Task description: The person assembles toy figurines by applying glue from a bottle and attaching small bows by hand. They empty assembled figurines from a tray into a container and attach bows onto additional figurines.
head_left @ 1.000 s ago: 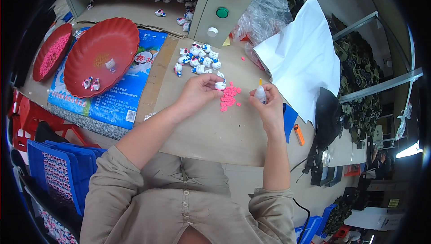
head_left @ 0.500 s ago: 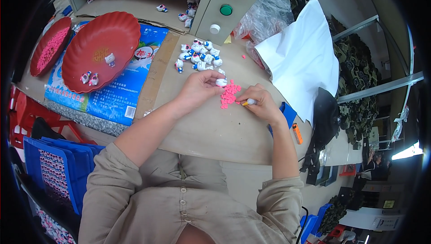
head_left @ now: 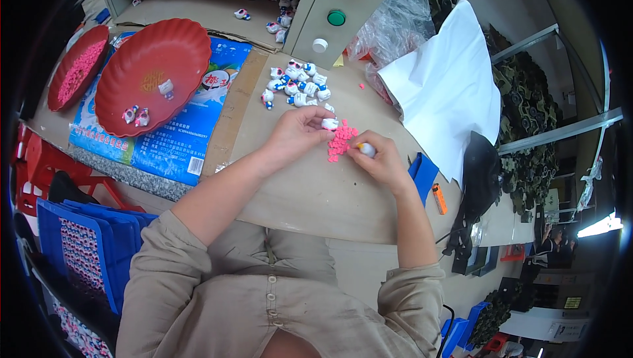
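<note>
Left hand (head_left: 300,134) is clamped on one figure (head_left: 330,123), gripped by thumb and fingers at the eleven o'clock edge of the pink bits (head_left: 341,140). At their four o'clock side the right hand (head_left: 381,160) is closed around one bottle (head_left: 367,150), its thumb and forefinger meeting beside the bits; whether they pinch one, I cannot tell. The hands are apart, with the pile between them.

The step in hand looks like taking up a single bit while the figure is kept ready. The next move would call for a steady left grip and a fine right-hand pinch that leaves the other bits unscattered.

The bits number in the dozens, too crowded to count, plus one stray (head_left: 361,86) towards one o'clock. At eleven lies a cluster of roughly fifteen figures (head_left: 294,73), some overlapping. Further out, near ten, one large dish (head_left: 191,35) holds three figures (head_left: 142,117); one small dish (head_left: 55,97) beyond holds countless more bits. Twelve o'clock has one panel (head_left: 310,28) with two buttons (head_left: 336,18) and one knob (head_left: 319,45); four o'clock, one lighter (head_left: 439,200).
</note>
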{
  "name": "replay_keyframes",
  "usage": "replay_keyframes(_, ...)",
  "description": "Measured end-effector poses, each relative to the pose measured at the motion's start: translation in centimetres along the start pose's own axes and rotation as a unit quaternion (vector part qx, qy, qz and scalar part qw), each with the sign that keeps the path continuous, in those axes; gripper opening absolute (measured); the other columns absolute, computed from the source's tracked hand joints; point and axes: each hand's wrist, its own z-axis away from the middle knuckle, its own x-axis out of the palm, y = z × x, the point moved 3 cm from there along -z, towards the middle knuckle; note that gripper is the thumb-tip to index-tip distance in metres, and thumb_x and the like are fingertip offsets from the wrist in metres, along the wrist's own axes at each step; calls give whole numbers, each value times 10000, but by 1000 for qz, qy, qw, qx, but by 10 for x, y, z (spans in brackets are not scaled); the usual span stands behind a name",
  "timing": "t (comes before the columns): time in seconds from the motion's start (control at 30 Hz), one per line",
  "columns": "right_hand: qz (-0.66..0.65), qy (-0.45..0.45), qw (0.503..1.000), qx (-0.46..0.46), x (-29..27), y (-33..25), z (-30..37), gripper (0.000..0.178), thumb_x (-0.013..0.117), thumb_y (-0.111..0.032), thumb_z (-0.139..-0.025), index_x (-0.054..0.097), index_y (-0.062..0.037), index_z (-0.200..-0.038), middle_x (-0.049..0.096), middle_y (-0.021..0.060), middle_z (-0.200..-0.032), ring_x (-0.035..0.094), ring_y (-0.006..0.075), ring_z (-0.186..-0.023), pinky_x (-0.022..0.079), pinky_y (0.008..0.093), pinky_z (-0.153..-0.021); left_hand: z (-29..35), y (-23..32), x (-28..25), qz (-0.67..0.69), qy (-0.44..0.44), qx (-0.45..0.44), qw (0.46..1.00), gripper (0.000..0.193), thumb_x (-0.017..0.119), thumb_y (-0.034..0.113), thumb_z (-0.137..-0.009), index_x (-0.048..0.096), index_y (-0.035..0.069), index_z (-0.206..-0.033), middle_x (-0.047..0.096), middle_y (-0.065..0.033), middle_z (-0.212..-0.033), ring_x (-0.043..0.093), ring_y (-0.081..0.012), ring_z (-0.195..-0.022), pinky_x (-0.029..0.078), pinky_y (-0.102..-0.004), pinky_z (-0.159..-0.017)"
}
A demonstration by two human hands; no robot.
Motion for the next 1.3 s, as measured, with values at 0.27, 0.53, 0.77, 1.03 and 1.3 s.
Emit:
replay_keyframes(0.27,-322,143,928,121,22,-13,1,101,608,-74,-766,585,7,-821,598,43,-718,542,78,-622,420,195,-532,4,-1,2,19,-16,-11,1000,343,582,-30,-755,511,-29,-1091,597,-105,-923,583,-129,-833,487,-233,-738)
replay_keyframes(0.53,-396,156,896,126,32,-10,-2,112,585,-72,-790,568,6,-869,597,55,-758,518,74,-598,427,199,-532,3,-5,2,16,-25,-14,999,343,569,-37,-765,506,-33,-1102,595,-113,-936,585,-139,-848,488,-233,-745)
replay_keyframes(0.77,-376,198,898,114,35,-11,-1,104,578,-81,-797,560,4,-854,577,48,-733,498,82,-593,418,213,-540,3,-7,3,10,-24,-6,1000,327,577,-38,-760,511,-43,-1080,590,-119,-950,588,-151,-860,490,-241,-752)
replay_keyframes(1.03,-373,198,900,106,37,-15,0,87,550,-74,-817,547,6,-850,566,48,-723,507,90,-615,429,213,-564,4,-5,4,40,-37,-8,998,324,583,-46,-751,509,-57,-1066,584,-126,-962,586,-157,-870,493,-253,-767)
replay_keyframes(1.3,-330,215,914,102,34,-11,2,128,581,-81,-802,552,19,-877,573,37,-770,520,64,-655,439,202,-582,4,-6,3,31,-26,-10,999,322,585,-41,-751,515,-50,-1065,589,-117,-938,585,-148,-860,491,-246,-753)
